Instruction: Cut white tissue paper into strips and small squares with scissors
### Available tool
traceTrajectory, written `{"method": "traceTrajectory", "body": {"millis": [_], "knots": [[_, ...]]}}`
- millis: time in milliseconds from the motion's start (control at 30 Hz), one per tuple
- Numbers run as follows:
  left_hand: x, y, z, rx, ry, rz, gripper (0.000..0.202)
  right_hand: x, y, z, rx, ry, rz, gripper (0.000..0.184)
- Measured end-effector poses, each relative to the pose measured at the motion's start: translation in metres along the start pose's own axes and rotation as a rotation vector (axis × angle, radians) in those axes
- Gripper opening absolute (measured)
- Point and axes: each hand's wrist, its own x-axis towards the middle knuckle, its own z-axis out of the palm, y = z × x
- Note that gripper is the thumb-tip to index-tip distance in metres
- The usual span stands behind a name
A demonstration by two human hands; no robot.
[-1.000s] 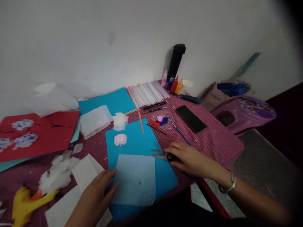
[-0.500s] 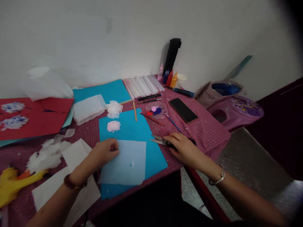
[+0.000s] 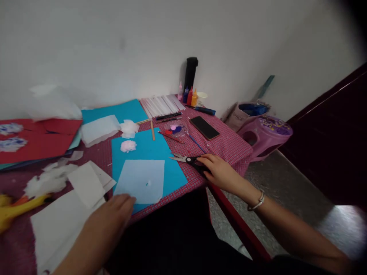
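Head view: the right hand [image 3: 218, 172] lies at the near right edge of the tabletop [image 3: 229, 147], its fingers curled shut over the black handles of the scissors [image 3: 191, 160]. The scissors lie flat, blades slightly parted and pointing left onto the blue card sheet [image 3: 149, 147]. A bangle sits on that wrist.

The left hand [image 3: 113, 214] is low at the near edge, blurred, its fingers loosely spread and gripping nothing. Its fingertips are just beside the near left corner of the pale tissue square [image 3: 140, 180]; whether they touch it cannot be told. The tissue square lies flat on the near half of the blue card sheet, well apart from the scissors.

A pink tuft [image 3: 128, 145] rests on the far part of the same sheet, with a white tuft [image 3: 129, 128] just beyond it. A wooden stick [image 3: 152, 130], a paint palette [image 3: 174, 130] and a dark phone [image 3: 204, 127] lie farther back. Small paint bottles [image 3: 189, 96] and a black flask [image 3: 190, 72] stand against the wall. White sheets [image 3: 65, 225] lie left of the left hand, and a red card [image 3: 37, 139] is at the far left, while a purple stool [image 3: 265, 133] stands on the floor to the right
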Motion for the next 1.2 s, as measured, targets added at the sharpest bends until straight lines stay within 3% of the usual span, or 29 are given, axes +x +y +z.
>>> {"method": "traceTrajectory", "body": {"millis": [100, 200, 367, 467, 567, 700, 833, 967, 1200], "knots": [[-0.008, 0.014, 0.004, 0.202, -0.032, 0.096, 0.050, 0.000, 0.003, -0.002, -0.118, -0.039, 0.038, 0.052], [-0.004, 0.013, 0.010, 0.309, 0.001, 0.152, 0.050, -0.001, 0.003, -0.006, -0.170, -0.059, 0.037, 0.051], [0.012, 0.005, 0.013, 0.245, -0.040, 0.127, 0.047, 0.005, 0.004, -0.007, -0.161, -0.052, -0.009, 0.051], [0.020, 0.000, 0.013, 0.177, -0.081, 0.104, 0.036, 0.010, 0.009, -0.006, -0.102, -0.041, 0.058, 0.040], [0.022, -0.001, 0.013, 0.097, -0.013, 0.052, 0.027, 0.006, 0.008, -0.008, 0.118, 0.000, 0.111, 0.034], [0.018, 0.015, 0.010, -0.003, 0.162, -0.037, 0.023, -0.025, -0.010, -0.016, 0.612, -0.076, 0.082, 0.051], [0.021, 0.047, 0.011, 0.011, 0.255, 0.008, 0.028, -0.070, -0.027, -0.018, 1.046, -0.441, 0.165, 0.068], [0.035, 0.075, 0.024, 0.032, 0.318, 0.014, 0.027, -0.101, -0.026, -0.009, 1.211, -0.655, 0.173, 0.076], [0.055, 0.093, 0.043, -0.104, 0.383, -0.045, 0.026, -0.099, -0.027, 0.008, 1.341, -0.603, 0.266, 0.071]]}}
